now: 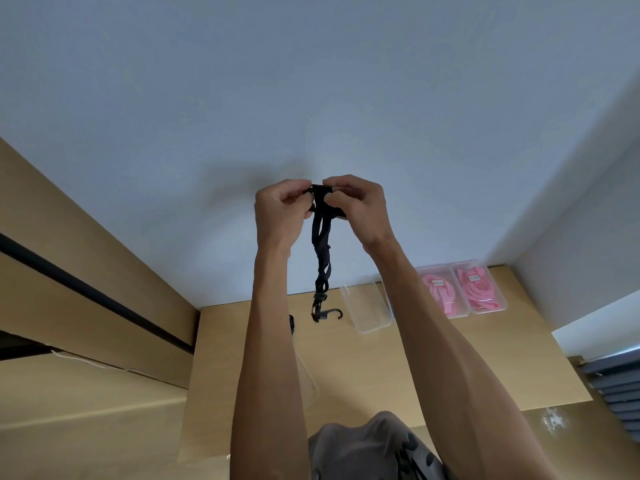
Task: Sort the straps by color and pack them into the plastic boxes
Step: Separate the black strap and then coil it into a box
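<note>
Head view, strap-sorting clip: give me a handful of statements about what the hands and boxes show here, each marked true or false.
1. Both hands hold the black strap up in the air. True: the left hand and the right hand pinch its top end.
2. The strap's lower end carries a hook. True: a dark hook hangs at its end.
3. The two boxes with pink straps are at the table's left side. False: they are at the far right, by the wall.
4. The clear box beside the pink ones is full of black straps. False: it looks empty.
5. The strap in hand is pink. False: it is black.
</note>
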